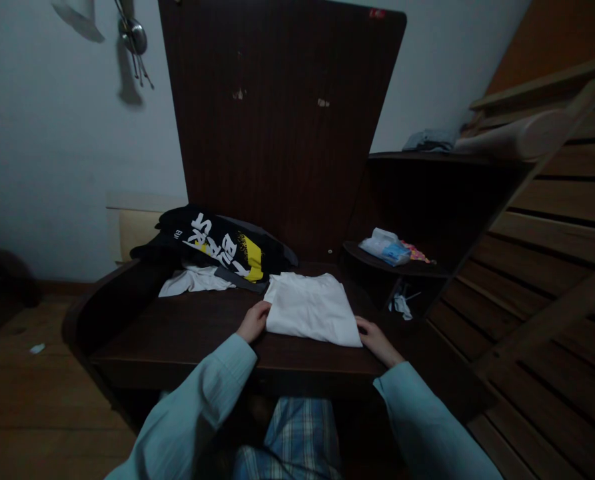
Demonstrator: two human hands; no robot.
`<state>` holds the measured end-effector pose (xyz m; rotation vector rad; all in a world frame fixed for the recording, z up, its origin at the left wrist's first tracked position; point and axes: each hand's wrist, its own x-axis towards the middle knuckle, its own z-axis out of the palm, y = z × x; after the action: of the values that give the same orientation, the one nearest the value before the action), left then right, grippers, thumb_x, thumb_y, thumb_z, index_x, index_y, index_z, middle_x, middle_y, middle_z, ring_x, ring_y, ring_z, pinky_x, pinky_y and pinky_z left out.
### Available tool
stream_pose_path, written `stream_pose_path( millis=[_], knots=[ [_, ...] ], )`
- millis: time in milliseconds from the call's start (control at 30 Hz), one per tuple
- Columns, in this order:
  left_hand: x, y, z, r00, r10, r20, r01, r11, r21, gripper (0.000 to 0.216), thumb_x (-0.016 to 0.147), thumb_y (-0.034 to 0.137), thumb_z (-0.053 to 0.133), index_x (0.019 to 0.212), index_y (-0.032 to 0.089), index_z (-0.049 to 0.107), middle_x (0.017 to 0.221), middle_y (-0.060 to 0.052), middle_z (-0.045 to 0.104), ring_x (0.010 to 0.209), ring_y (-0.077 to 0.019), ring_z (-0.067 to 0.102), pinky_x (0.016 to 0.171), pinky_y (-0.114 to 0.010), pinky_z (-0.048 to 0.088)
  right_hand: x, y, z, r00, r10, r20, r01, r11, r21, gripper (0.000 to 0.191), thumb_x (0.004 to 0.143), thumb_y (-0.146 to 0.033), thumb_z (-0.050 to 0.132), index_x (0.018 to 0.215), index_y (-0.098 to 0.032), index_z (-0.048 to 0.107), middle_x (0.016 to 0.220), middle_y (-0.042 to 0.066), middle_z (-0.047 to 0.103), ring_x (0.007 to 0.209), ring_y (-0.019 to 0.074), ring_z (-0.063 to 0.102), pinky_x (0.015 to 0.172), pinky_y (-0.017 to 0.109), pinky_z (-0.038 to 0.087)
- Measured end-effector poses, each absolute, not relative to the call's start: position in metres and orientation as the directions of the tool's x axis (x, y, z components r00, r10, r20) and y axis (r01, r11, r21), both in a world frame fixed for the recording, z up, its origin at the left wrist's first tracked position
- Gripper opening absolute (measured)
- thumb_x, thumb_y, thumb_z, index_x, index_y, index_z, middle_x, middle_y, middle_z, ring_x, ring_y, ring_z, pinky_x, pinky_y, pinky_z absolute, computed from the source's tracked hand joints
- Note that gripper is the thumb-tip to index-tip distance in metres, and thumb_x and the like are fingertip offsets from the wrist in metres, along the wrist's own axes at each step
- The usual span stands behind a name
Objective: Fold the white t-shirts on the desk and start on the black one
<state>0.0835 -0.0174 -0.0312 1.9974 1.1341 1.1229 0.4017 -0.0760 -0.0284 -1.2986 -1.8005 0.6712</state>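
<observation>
A white garment (313,308), folded into a rough rectangle, lies flat on the dark wooden desk (187,333) in front of me. Its exact kind cannot be told from the folds. My left hand (254,321) holds its left edge, fingertips partly hidden by the cloth. At the lower right corner, my right hand (376,340) grips the opposite edge with curled fingers. Behind and to the left is a heap of clothes, topped by a black garment (212,243) with white lettering and a yellow patch. A crumpled white cloth (197,280) sticks out beneath it.
A tall dark panel (282,133) stands behind the desk. Right of it, a corner shelf (402,263) carries a plastic packet (384,247). A slatted wooden frame (552,267) leans along the right side. The desk's raised left side (102,300) curves upward.
</observation>
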Motion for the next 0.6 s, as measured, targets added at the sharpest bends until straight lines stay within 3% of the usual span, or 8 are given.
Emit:
stream_pose_path(
  millis=[100, 200, 400, 500, 600],
  knots=[
    [0.082, -0.013, -0.035, 0.297, 0.865, 0.405, 0.448, -0.500, 0.741, 0.020, 0.067, 0.011, 0.052, 0.083, 0.014, 0.063, 0.091, -0.007, 0.060, 0.090, -0.0164, 0.055, 0.083, -0.029, 0.042, 0.400, -0.069, -0.032, -0.108, 0.930, 0.351, 0.590, 0.344, -0.730, 0.023, 0.064, -0.029, 0.052, 0.076, -0.017, 0.068, 0.084, 0.007, 0.063, 0.083, 0.0209, 0.057, 0.076, 0.034, 0.045],
    [0.081, -0.012, -0.036, 0.186, 0.902, 0.389, 0.611, -0.417, 0.673, 0.029, 0.064, 0.011, 0.056, 0.091, 0.015, 0.063, 0.094, -0.007, 0.057, 0.091, -0.0184, 0.053, 0.084, -0.032, 0.042, 0.397, -0.066, -0.036, -0.026, 0.911, 0.412, 0.704, 0.309, -0.639, 0.020, 0.063, -0.025, 0.050, 0.069, -0.017, 0.068, 0.073, 0.006, 0.058, 0.070, 0.0188, 0.055, 0.064, 0.030, 0.045],
    [0.081, -0.020, -0.032, 0.063, 0.924, 0.377, 0.813, -0.266, 0.518, 0.029, 0.069, 0.016, 0.054, 0.097, 0.017, 0.062, 0.093, -0.008, 0.057, 0.089, -0.0205, 0.052, 0.082, -0.032, 0.041, 0.397, -0.071, -0.038, 0.168, 0.869, 0.465, 0.844, 0.116, -0.523, 0.021, 0.060, -0.019, 0.047, 0.072, -0.019, 0.065, 0.076, 0.004, 0.055, 0.067, 0.0164, 0.054, 0.061, 0.027, 0.042],
    [0.082, -0.024, -0.026, 0.079, 0.945, 0.318, 0.810, -0.247, 0.533, 0.024, 0.074, 0.020, 0.049, 0.094, 0.017, 0.063, 0.089, -0.008, 0.060, 0.085, -0.0198, 0.055, 0.077, -0.030, 0.042, 0.399, -0.073, -0.036, 0.218, 0.887, 0.408, 0.830, 0.052, -0.556, 0.021, 0.062, -0.020, 0.046, 0.072, -0.021, 0.064, 0.058, 0.000, 0.053, 0.055, 0.0150, 0.051, 0.053, 0.025, 0.038],
    [0.083, -0.026, -0.022, 0.063, 0.954, 0.294, 0.728, -0.246, 0.640, 0.026, 0.079, 0.029, 0.044, 0.092, 0.017, 0.064, 0.086, -0.009, 0.064, 0.080, -0.0201, 0.059, 0.072, -0.029, 0.043, 0.398, -0.072, -0.035, 0.258, 0.885, 0.388, 0.724, 0.089, -0.684, 0.021, 0.062, -0.026, 0.046, 0.075, -0.020, 0.061, 0.050, -0.001, 0.051, 0.049, 0.0147, 0.050, 0.051, 0.025, 0.038]
  ],
)
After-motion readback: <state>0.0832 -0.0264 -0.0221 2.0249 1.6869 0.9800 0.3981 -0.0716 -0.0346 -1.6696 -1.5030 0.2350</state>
